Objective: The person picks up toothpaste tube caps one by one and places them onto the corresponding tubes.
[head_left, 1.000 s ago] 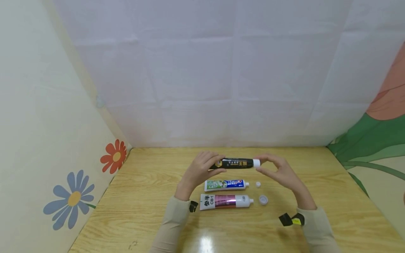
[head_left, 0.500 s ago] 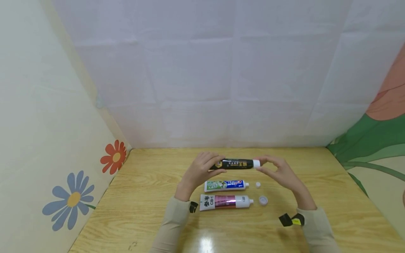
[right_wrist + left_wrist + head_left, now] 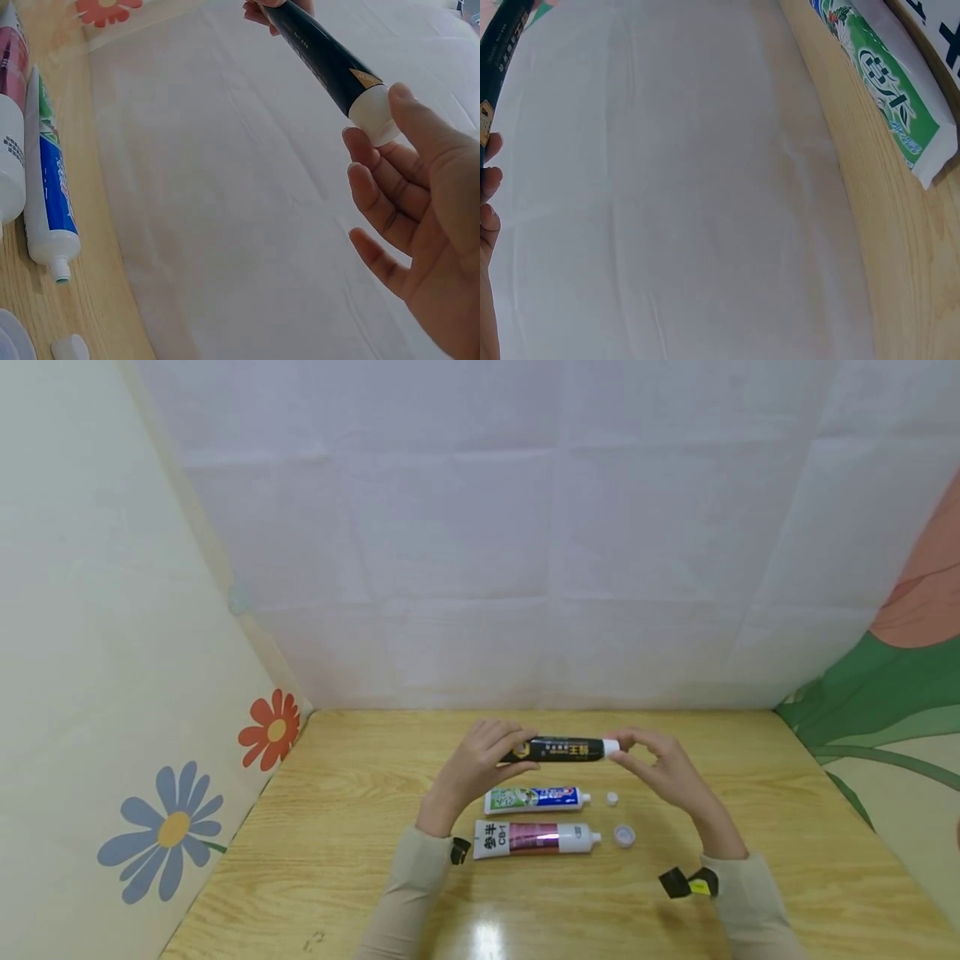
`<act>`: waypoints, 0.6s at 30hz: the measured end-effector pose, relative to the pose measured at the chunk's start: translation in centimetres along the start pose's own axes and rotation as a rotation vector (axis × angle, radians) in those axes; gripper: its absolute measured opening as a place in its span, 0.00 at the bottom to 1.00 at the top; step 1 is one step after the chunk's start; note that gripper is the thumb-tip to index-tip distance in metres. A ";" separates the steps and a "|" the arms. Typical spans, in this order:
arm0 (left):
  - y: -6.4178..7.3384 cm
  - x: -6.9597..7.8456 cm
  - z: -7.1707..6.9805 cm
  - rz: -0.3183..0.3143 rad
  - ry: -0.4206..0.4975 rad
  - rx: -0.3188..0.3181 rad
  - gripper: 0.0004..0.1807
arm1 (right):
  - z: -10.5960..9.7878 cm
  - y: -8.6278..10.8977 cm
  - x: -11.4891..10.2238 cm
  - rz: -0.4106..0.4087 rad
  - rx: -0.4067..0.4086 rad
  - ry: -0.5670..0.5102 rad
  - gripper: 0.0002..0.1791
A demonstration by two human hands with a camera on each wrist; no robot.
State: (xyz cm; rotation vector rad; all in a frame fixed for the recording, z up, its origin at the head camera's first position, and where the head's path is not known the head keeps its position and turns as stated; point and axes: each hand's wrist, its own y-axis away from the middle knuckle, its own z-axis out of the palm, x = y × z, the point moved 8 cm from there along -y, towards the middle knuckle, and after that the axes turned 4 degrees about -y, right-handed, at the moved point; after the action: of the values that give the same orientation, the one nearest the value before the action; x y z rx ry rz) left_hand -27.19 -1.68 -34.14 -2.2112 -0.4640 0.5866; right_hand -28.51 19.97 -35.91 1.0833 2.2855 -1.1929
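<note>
A black toothpaste tube (image 3: 558,749) is held level above the table, its white cap (image 3: 373,116) toward the right. My left hand (image 3: 474,767) grips the tube's tail end between thumb and fingers. At the other end, my right hand (image 3: 670,774) pinches the cap with thumb and index finger, the other fingers loosely bent in the right wrist view. Below lie a green and blue toothpaste tube (image 3: 534,799) and a white and pink toothpaste tube (image 3: 534,839), both with bare nozzles. A small white cap (image 3: 612,798) and a larger white cap (image 3: 624,836) lie beside their nozzles.
The wooden table (image 3: 337,860) meets a white cloth backdrop (image 3: 465,568) at its far edge. Walls with painted flowers stand at both sides. Black straps (image 3: 688,882) show at the wrists.
The black tube and my left hand have shifted very slightly to the right. My right thumb and finger stay at the cap; the tubes and caps on the table have not moved.
</note>
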 end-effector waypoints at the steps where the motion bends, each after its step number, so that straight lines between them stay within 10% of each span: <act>1: 0.0 0.0 0.0 -0.001 0.000 -0.003 0.27 | 0.0 0.0 0.0 0.003 0.000 0.008 0.12; 18: 0.3 -0.5 0.5 -0.028 0.050 -0.003 0.26 | 0.2 -0.2 -1.0 0.017 -0.045 -0.061 0.19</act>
State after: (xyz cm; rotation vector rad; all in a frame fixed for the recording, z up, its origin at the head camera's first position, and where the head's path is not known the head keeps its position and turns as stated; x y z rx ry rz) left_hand -27.83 -1.80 -34.51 -2.2136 -0.4696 0.5144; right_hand -28.02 19.21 -35.30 1.0335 2.2421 -1.1470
